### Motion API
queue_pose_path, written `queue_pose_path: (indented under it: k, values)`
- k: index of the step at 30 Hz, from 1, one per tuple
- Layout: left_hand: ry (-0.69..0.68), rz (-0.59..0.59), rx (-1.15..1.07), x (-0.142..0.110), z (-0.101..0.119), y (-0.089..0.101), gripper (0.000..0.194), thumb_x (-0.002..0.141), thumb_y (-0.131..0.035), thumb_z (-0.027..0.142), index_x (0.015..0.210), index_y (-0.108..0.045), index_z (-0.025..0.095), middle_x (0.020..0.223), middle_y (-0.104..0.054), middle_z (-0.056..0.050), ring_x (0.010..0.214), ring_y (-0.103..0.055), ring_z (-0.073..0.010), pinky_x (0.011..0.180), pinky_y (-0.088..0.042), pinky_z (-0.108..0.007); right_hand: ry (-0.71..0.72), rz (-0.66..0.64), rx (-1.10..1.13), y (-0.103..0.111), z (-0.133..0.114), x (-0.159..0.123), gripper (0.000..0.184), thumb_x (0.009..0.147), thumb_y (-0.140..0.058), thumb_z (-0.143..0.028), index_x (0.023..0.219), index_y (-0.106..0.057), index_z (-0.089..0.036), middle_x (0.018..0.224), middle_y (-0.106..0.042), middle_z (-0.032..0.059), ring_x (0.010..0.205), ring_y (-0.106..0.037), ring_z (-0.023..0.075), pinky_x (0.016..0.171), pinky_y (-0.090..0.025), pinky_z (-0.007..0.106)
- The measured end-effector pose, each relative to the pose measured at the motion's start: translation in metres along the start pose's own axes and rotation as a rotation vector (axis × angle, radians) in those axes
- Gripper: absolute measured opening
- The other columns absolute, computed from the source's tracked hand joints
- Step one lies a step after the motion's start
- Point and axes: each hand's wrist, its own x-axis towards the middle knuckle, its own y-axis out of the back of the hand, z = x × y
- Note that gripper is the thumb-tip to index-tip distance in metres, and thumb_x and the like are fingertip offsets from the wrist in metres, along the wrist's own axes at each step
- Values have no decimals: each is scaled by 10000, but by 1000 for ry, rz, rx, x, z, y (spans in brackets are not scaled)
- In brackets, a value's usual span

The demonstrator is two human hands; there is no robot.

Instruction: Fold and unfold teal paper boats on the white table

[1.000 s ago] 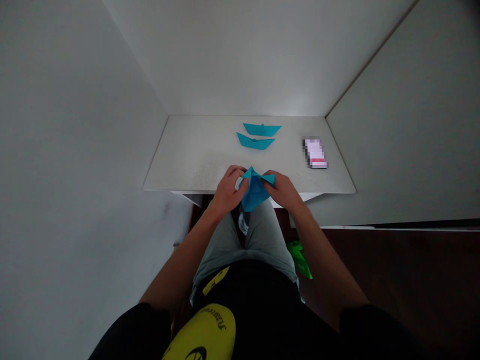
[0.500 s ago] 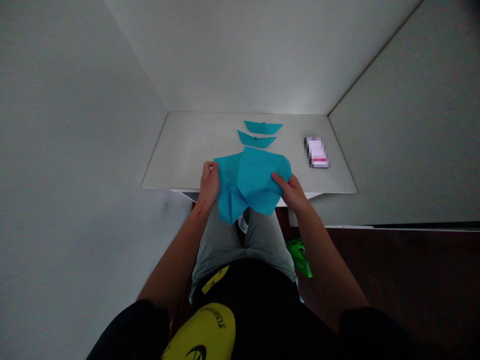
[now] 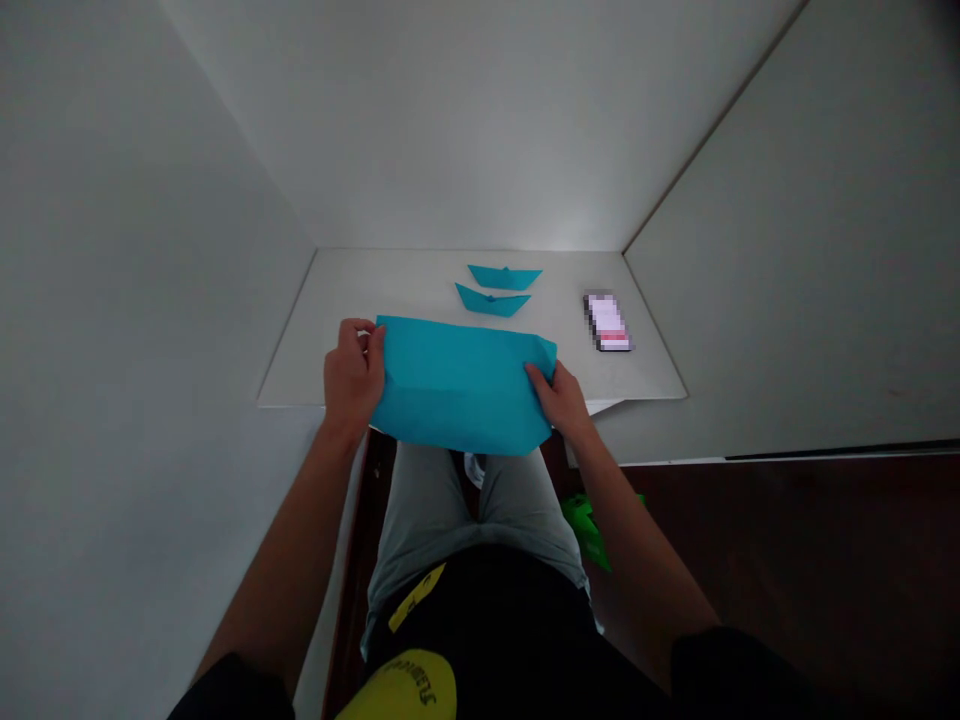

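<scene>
A blue sheet of paper (image 3: pixel 461 385) is stretched out flat between my hands over the near edge of the white table (image 3: pixel 352 300). My left hand (image 3: pixel 352 375) pinches the sheet's left edge, fingers curled round it. My right hand (image 3: pixel 561 400) grips the right edge, thumb on top. The sheet's lower part hangs past the table edge above my lap. Two folded blue paper boats lie farther back on the table, the nearer paper boat (image 3: pixel 491 299) just behind the sheet, the farther paper boat (image 3: pixel 504 276) behind that.
A phone (image 3: pixel 607 322) lies on the table at the right. White walls close in the table on the left, back and right. A green object (image 3: pixel 585 525) sits on the dark floor by my right knee.
The folded blue paper has been pulled open into a flat sheet. My hands have moved apart, the left one far to the left. The view has shifted slightly.
</scene>
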Motion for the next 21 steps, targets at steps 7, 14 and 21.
queue_pose_path:
  k: [7,14,21]
  values:
    - [146,114,23,23,-42,8,210,1092,-546,439,1122,-555,231,920,-729,-60,834,-719,-232,799,-561,-329,-139,-333,269,-27,5,2,727,723,-923,-667,1262,-658,-258,1141,-796,82,906,-750,257,763,-646,390]
    - [536,253,-27,51,-126,17,174,1076,-573,369,1008,-520,218,968,-667,-69,1022,-691,-260,1019,-574,-413,12,-213,-52,-39,13,53,489,895,-669,-722,1000,-662,-245,632,-585,-31,560,-556,182,586,-479,326]
    - [837,383,-439,70,-157,16,136,1150,-374,316,1193,-446,209,1037,-580,-47,782,-659,-166,772,-649,-378,489,-6,-809,-32,-3,152,503,913,-728,-402,1367,-682,-189,1332,-680,186,1160,-603,378,998,-493,516]
